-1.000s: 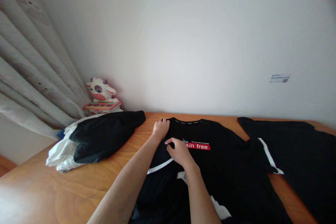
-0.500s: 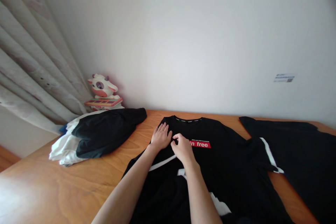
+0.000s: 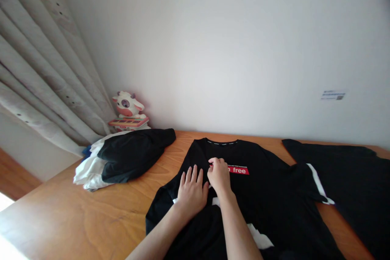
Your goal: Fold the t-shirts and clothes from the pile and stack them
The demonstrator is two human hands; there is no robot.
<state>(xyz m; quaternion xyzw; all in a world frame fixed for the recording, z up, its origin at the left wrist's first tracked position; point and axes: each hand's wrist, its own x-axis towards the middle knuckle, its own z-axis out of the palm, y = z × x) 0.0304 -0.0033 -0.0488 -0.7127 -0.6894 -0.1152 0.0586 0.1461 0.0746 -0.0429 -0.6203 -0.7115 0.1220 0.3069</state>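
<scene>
A black shirt [image 3: 262, 195] with a red printed label [image 3: 240, 170] and white bands lies spread on the wooden table, its neckline toward the wall. My left hand [image 3: 192, 191] rests flat on the shirt's left part, fingers spread, over a white band that it mostly hides. Just right of it, my right hand [image 3: 219, 174] has its fingers curled together at the left end of the red label. Whatever its fingertips hold, if anything, is too small to make out.
Black and white clothes [image 3: 131, 156] lie heaped at the left of the table [image 3: 100, 219]. Behind them stands a cow toy [image 3: 129, 109] beside the curtain [image 3: 45, 57]. Another black garment [image 3: 353, 183] lies at the right.
My left hand has slid down the shirt, toward me, onto the white band. My right hand has shifted slightly right over the label. The view has turned slightly left.
</scene>
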